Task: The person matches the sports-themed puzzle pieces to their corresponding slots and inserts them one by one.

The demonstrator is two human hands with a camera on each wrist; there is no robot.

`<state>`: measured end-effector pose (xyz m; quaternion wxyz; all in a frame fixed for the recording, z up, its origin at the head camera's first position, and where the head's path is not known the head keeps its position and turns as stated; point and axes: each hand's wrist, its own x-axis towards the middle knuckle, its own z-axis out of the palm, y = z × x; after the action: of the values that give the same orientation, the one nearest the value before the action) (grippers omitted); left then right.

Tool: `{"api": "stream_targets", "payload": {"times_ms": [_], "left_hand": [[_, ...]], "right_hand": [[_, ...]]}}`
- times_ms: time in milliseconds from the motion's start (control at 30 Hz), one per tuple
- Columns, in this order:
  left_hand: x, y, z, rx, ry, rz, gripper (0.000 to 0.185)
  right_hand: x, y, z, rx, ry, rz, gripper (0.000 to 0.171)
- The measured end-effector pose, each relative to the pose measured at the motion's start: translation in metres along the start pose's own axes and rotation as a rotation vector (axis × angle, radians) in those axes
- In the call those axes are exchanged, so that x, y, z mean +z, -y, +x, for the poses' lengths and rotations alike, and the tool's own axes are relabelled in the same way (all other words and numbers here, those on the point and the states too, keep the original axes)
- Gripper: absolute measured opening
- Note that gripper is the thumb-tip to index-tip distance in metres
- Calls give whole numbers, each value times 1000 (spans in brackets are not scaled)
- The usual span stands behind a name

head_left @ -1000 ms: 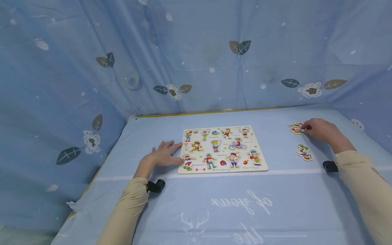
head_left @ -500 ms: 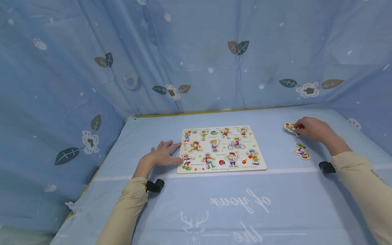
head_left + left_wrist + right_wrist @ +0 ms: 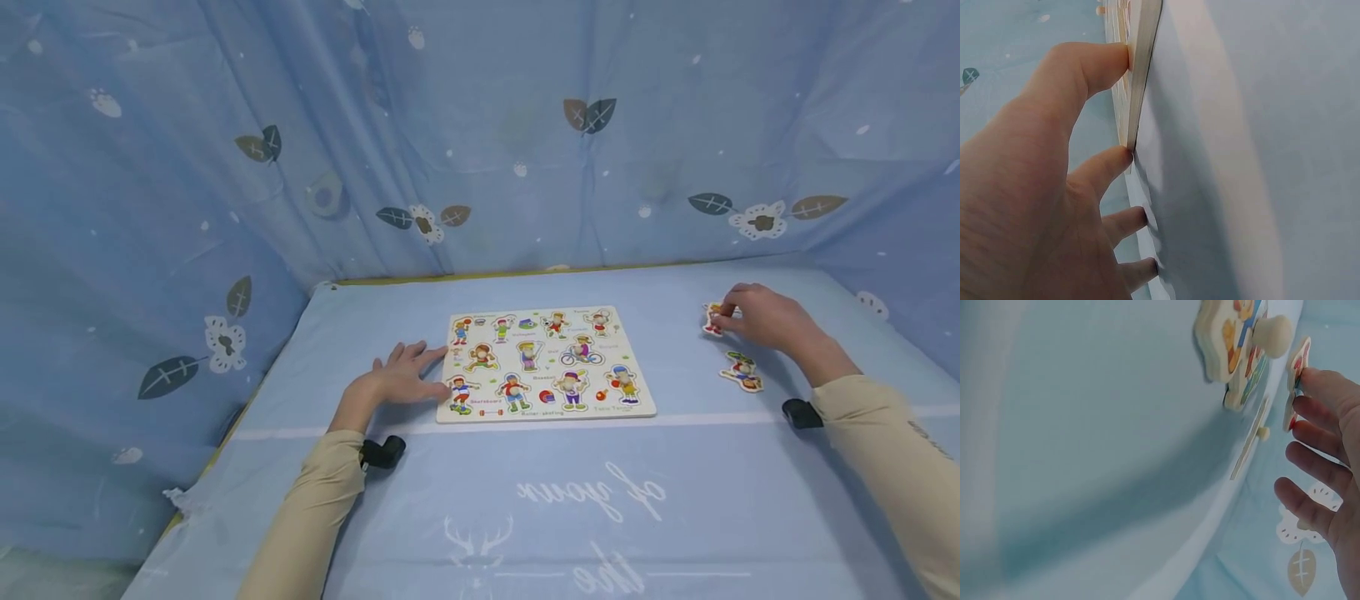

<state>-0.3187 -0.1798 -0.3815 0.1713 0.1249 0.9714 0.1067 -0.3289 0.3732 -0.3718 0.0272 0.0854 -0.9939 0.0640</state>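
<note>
My left hand (image 3: 402, 379) lies at the left edge of a wooden peg puzzle board (image 3: 540, 380) printed with children playing sports. In the left wrist view, its thumb (image 3: 1107, 62) touches the face near the edge and the index fingertip meets the corner; the other fingers spread along the cloth. Off to the right, my right hand (image 3: 772, 321) pinches a flat figure-shaped puzzle piece (image 3: 1294, 387) between thumb and fingers, tilted up off the cloth. Beneath the hand lies another piece (image 3: 1250, 437) with its knob showing. A skateboarder puzzle piece (image 3: 742, 372) lies nearer me.
A pale blue printed cloth (image 3: 585, 475) covers the table. Blue patterned curtains (image 3: 480, 150) hang behind and at both sides. Each wrist wears a black camera, such as the left wrist camera (image 3: 382, 452).
My right hand has shifted slightly left from the two overlapping pieces and now holds one of them tilted up. My left hand stays at the board's edge.
</note>
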Motion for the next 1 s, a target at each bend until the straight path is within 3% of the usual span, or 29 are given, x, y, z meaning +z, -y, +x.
{"api": "stream_targets", "payload": {"times_ms": [1000], "left_hand": [[0, -2, -1, -3, 3, 24, 85]], "right_hand": [[-18, 37, 7, -63, 38, 8, 21]]}}
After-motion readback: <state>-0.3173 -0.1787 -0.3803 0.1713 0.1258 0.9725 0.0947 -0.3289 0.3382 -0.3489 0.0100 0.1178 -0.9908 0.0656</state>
